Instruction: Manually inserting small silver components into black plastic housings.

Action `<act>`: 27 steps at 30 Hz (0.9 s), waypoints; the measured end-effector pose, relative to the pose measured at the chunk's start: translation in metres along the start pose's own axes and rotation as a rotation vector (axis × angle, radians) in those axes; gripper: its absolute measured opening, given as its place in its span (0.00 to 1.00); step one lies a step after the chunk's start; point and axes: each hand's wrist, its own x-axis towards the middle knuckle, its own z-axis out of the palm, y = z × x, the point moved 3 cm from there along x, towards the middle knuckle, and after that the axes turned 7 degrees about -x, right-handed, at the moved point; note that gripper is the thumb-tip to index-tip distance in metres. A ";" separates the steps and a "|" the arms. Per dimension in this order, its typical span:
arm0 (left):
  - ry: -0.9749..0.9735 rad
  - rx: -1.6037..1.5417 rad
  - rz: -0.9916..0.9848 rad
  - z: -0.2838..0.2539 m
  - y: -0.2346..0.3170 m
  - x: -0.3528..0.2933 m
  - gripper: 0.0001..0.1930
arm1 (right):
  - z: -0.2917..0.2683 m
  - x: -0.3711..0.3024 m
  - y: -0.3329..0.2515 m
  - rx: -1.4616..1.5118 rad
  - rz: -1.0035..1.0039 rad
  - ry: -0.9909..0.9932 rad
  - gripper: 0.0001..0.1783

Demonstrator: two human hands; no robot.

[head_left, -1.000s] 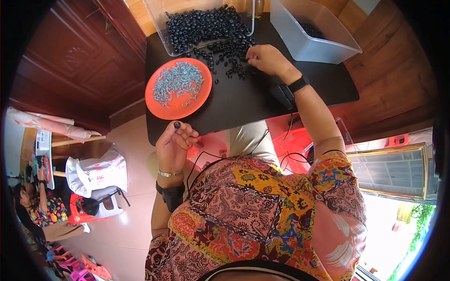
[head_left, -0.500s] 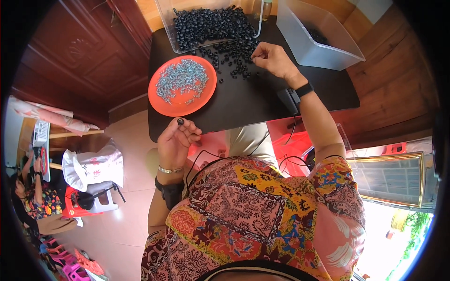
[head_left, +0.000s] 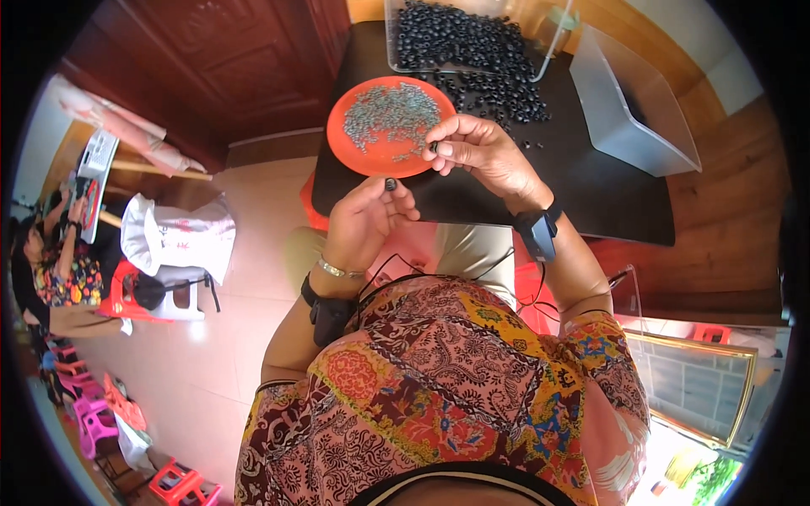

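My left hand (head_left: pixel 367 221) is in front of the plate, palm up, pinching a small round black plastic piece (head_left: pixel 391 184) between thumb and index finger. My right hand (head_left: pixel 489 160) hovers at the plate's right edge and pinches another small black piece (head_left: pixel 434 147), mostly covered by the fingertips. The orange-red plate (head_left: pixel 380 162) carries a layer of tiny silvery metal parts (head_left: pixel 392 114), too small to name. Behind it, black pieces (head_left: pixel 506 101) of the same look spill across the dark table (head_left: pixel 607 198) from a tipped clear bin (head_left: pixel 554 52).
A second translucent bin (head_left: pixel 624 126) stands at the table's right side with dark contents. Left of me are a white sack (head_left: pixel 177 240), a red stool (head_left: pixel 125 291) and another person (head_left: pixel 67 270) seated at a table. A cable hangs by my lap.
My right hand has come from the loose black pieces toward my left hand, bringing a black piece. My left hand keeps its piece. The view has shifted, so the table appears further right.
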 end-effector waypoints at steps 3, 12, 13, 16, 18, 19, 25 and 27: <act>-0.031 -0.007 0.000 0.003 0.001 -0.002 0.14 | 0.011 0.003 0.008 0.049 0.033 0.022 0.11; -0.031 -0.018 0.012 0.006 0.001 -0.005 0.14 | 0.021 0.005 0.009 -0.024 0.009 0.009 0.05; -0.029 -0.019 0.009 0.006 0.001 -0.005 0.14 | 0.022 0.005 0.007 -0.025 0.012 0.009 0.05; -0.020 -0.016 0.010 0.007 0.000 -0.005 0.15 | 0.026 0.006 -0.002 -0.117 -0.011 -0.025 0.05; -0.013 -0.011 0.013 0.008 0.000 -0.005 0.15 | 0.029 0.007 -0.007 -0.223 -0.070 -0.071 0.05; -0.007 -0.009 0.019 0.009 0.000 -0.005 0.15 | 0.033 0.007 -0.010 -0.222 -0.067 -0.073 0.05; 0.017 0.004 0.027 0.008 -0.001 -0.005 0.14 | 0.046 0.004 -0.019 -0.411 -0.163 -0.115 0.07; 0.019 0.006 0.026 0.008 -0.002 -0.006 0.14 | 0.048 0.002 -0.021 -0.492 -0.174 -0.112 0.06</act>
